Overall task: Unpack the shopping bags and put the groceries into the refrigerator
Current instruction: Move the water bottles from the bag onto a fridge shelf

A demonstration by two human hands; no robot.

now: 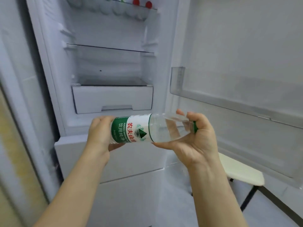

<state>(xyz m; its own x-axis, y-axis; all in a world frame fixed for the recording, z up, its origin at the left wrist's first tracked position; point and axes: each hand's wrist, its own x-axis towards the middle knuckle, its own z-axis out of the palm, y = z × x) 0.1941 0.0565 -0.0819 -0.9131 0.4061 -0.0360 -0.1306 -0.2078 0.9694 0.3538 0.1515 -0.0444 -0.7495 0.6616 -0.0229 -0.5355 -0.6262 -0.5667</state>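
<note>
A clear water bottle [139, 128] with a green and white label lies sideways between both hands, in front of the open refrigerator [108, 66]. My left hand [100, 133] grips its base end. My right hand [195, 140] grips the neck, its fingers curled over the green cap. The bottle hovers at the height of the white drawer [113, 99] at the bottom of the fridge compartment.
A glass shelf [109, 48] spans the middle of the fridge, and an upper shelf carries red-capped items [142, 3]. The open door at right has a clear door bin [229, 94]. A cream stool [241, 171] stands low at right. Closed freezer drawers [131, 161] lie below.
</note>
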